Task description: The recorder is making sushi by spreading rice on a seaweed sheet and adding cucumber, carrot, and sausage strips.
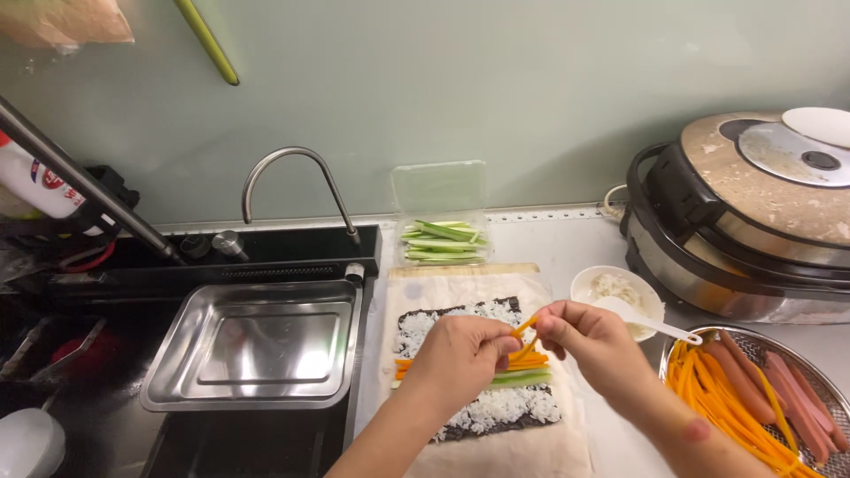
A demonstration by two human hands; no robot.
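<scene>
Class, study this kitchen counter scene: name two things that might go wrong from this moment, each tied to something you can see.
1. Both hands, left hand and right hand, pinch one thin carrot strip above the rice; it might snap or land crooked.
2. The white spoon leans out of the small bowl beside the right hand; a nudge may tip it out.

Centre of frame: rolling mat (540, 451) on worktop (567, 243); on it a seaweed sheet (482, 431) bearing rice (500, 407) and vegetable strips (522, 370). Behind mat: tub of cucumber sticks (443, 242). Left: metal tray (257, 345) in sink (257, 252), tap (292, 181) behind. Right: bowl (589, 285) holding spoon (651, 321); strainer (828, 389) of sausages (753, 381), lower right; rice cooker (753, 221), upper right.
</scene>
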